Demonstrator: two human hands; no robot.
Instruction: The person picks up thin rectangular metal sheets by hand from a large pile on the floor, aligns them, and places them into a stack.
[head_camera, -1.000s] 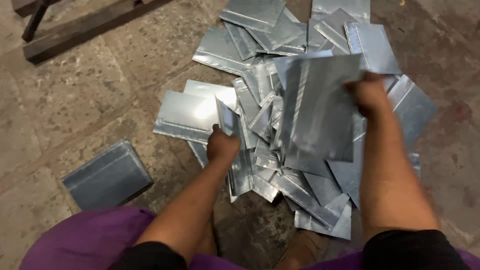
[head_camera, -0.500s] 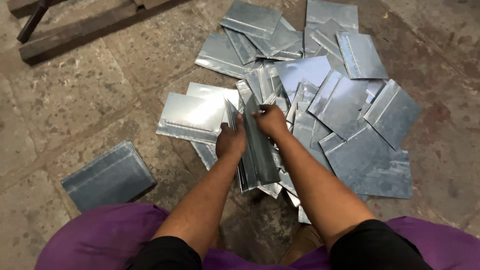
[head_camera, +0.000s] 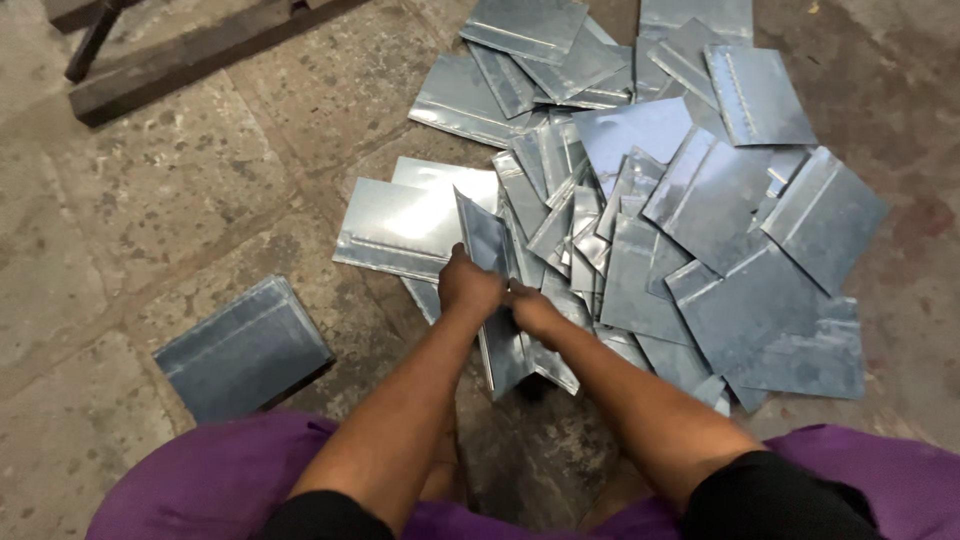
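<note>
My left hand (head_camera: 468, 285) grips the top edge of a thin grey metal sheet (head_camera: 492, 300) that stands on edge in front of me. My right hand (head_camera: 532, 310) closes on the same sheet from its right side, close to my left hand. The sheet leans against a spread pile of similar shiny metal sheets (head_camera: 700, 210) on the stone floor. Each sheet is rectangular with a folded seam along one side. The sheet's lower part is partly hidden by my forearms.
A neat stack of metal sheets (head_camera: 243, 347) lies on the floor to my left. Two flat sheets (head_camera: 405, 225) lie beyond my left hand. Dark wooden beams (head_camera: 190, 55) run across the far left. My purple-clad legs (head_camera: 200, 480) fill the bottom edge.
My right hand let a large raised sheet fall onto the pile at the right, then came down beside my left hand onto the upright sheet.
</note>
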